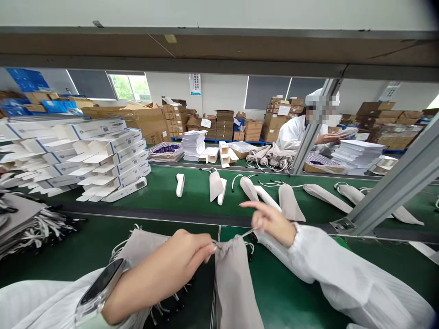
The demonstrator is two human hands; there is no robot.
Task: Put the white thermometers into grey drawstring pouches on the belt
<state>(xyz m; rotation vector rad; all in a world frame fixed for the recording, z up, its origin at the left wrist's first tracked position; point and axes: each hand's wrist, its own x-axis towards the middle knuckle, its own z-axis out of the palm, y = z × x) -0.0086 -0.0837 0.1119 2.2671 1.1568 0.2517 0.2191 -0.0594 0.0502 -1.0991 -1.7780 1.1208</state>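
Observation:
A grey drawstring pouch [236,288] hangs in front of me, its neck gathered. My left hand [194,246] is closed in a pinch on the drawstring at the left of the neck. My right hand [272,221] grips the cord on the other side, with its index finger stretched out to the left. The cord runs taut from the neck to that hand. Under my right wrist lies a white handheld device [274,249], partly covered by the sleeve. More grey pouches [146,242] lie beneath my left forearm, which hides much of them.
Beyond a dark rail, a green belt carries white devices [180,185] and filled pouches [291,203]. White boxes [116,160] are stacked at left, above a pile of pouches [20,219]. A metal post [387,183] slants at right. Across the belt, a co-worker [295,132] holds papers.

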